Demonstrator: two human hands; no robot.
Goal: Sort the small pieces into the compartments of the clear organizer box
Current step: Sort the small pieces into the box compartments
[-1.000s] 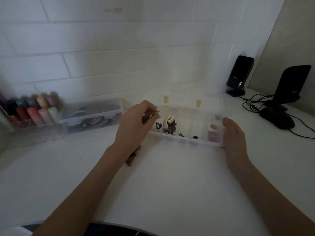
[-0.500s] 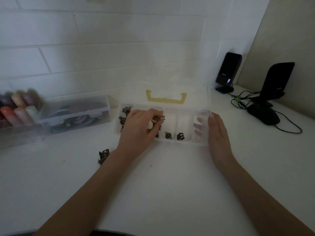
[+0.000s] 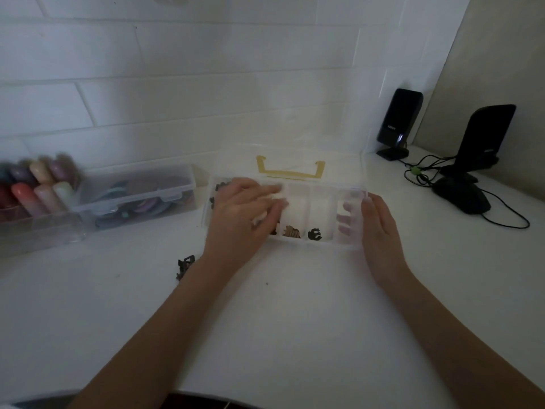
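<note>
Left hand (image 3: 244,214), down from mid-air since a second ago, is reaching into the clear plastic organizer box (image 3: 283,211) at the white bench's back edge, grip unclear, likely dropping a small dark piece (image 3: 314,234); right hand (image 3: 380,222) is resting flat against the box's right end.

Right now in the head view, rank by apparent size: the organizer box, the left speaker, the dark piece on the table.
1. organizer box
2. left speaker, though it stands farther back
3. dark piece
</note>
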